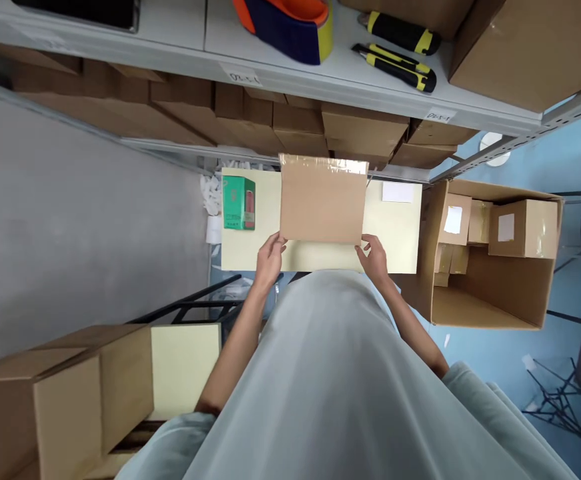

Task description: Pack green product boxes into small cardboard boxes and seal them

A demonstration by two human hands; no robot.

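A brown cardboard box (323, 203) with shiny clear tape along its far edge is in front of me, over the pale yellow table (393, 250). At its near left corner, my left hand (270, 259) holds the cardboard with thumb and fingers. My right hand (373, 259) grips the near right corner the same way. To the left on the table stands a green box (238, 203). A white paper label (398, 192) lies at the back right of the table.
Above the table, a grey shelf (290, 63) carries a tape dispenser (303, 30) and cutters (400, 67). A large open carton (490, 287) with small boxes is on the right. More cartons (70, 400) are at lower left.
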